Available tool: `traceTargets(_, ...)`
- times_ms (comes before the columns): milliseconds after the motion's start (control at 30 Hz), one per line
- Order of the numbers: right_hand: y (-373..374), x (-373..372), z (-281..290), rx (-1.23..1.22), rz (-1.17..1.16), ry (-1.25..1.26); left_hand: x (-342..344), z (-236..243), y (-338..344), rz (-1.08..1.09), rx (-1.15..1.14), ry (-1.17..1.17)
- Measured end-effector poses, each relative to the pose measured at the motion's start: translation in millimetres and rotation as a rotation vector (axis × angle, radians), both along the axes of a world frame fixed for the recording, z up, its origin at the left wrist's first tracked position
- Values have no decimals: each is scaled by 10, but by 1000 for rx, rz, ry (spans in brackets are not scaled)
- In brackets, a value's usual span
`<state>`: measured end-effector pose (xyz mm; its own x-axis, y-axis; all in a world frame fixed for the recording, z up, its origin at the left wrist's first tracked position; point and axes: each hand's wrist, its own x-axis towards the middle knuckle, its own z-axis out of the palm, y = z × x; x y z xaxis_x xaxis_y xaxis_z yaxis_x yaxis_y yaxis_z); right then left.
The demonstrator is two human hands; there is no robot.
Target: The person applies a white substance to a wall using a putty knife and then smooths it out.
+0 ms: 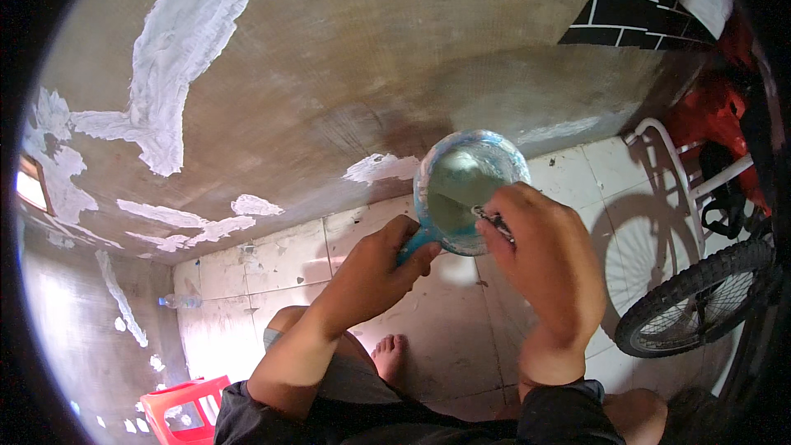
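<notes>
My left hand [371, 269] is closed round the handle of a blue water dipper [423, 166], holding it up in front of me. The dipper's rim and inner wall are smeared with whitish residue. Inside it is a murky grey-green liquid [461, 189]. My right hand [548, 251] is closed over the dipper's right edge, pinching a thin metal tool [498, 226]. Part of that tool shows between the fingers; its kind cannot be made out, and my fingers hide much of it.
A brown wall [395, 41] with white filler patches [185, 41] rises ahead. On the tiled floor [288, 272] lies a plastic bottle [180, 302]. A red plastic stool [183, 412] stands at lower left. A bicycle wheel [700, 301] and a white metal frame [671, 156] are at right.
</notes>
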<state>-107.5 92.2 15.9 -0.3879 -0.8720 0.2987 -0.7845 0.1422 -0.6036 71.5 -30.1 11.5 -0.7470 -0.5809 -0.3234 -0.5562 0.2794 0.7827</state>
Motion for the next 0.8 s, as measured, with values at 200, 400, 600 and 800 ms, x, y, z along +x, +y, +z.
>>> traceTargets(200,-65,75,25,10,100,4,44,3,-8,2,-29,26)
traceTargets(400,-57,14,61,12,82,-31,88,-27,-34,11,4,43)
traceTargets(600,72,-247,44,-200,-15,-327,51,-3,-35,15,-3,13)
traceTargets(800,220,-676,5,-249,-172,-783,11,138,-31,83,81,-48)
